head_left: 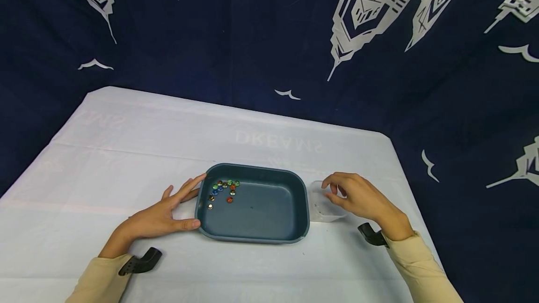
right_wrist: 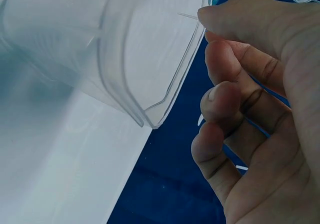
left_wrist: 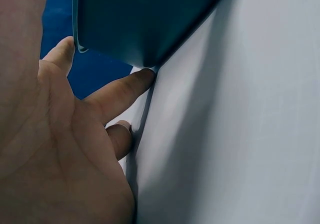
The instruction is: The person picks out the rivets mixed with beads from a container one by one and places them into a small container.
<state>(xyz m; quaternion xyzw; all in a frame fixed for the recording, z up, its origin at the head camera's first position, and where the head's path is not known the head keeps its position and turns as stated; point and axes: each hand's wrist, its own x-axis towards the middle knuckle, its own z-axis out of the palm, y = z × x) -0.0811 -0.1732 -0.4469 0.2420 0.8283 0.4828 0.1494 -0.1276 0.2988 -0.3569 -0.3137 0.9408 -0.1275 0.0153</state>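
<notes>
A dark blue-green rectangular tray [head_left: 261,214] lies on the table, seen in the head view. Several glass gems [head_left: 220,189] in green, blue, orange and amber are spread over its left part. My left hand [head_left: 157,214] rests at the tray's left end, thumb and fingers extended and touching its side. Right of the tray stands a clear plastic container [head_left: 322,212]; its contents are hard to make out. Over that container hovers my right hand [head_left: 358,195], its fingers loosely bent. In the right wrist view the thumb tip appears beside the container's rim [right_wrist: 175,91], with nothing visibly held.
A white cloth [head_left: 168,153] with faint mirrored lettering covers the table. Behind and to the right hangs a navy cloth [head_left: 252,36] with white buildings and birds. Dark wrist mounts sit on the left sleeve [head_left: 101,279] and the right sleeve [head_left: 421,265].
</notes>
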